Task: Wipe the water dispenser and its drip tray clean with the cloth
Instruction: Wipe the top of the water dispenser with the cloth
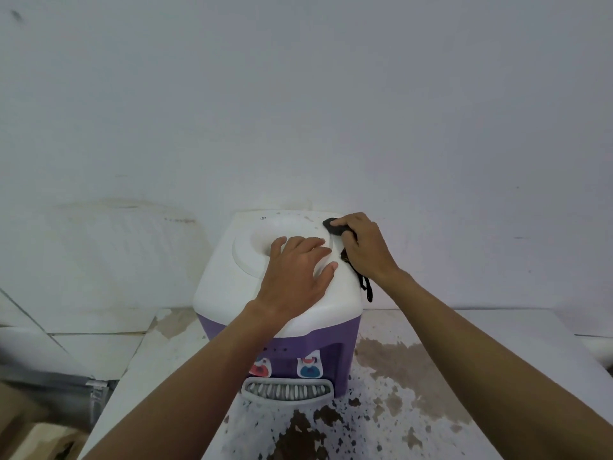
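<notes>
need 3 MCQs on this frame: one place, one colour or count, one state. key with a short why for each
1. Where on the top of the water dispenser is the cloth?
A) back right corner
B) front left corner
C) down in the centre recess

2. What colour is the dispenser's body below its white top?
A) green
B) purple
C) black

3. How is the left hand placed?
A) gripping the cloth
B) held as a fist in the air
C) flat, fingers spread on the top

Key:
1 A: the right hand holds the dark cloth at the wall-side right corner of the top.
2 B: purple shows on the front and side, above the grey drip tray.
3 C: its straight fingers rest on the white top at the rim of the recess.
</notes>
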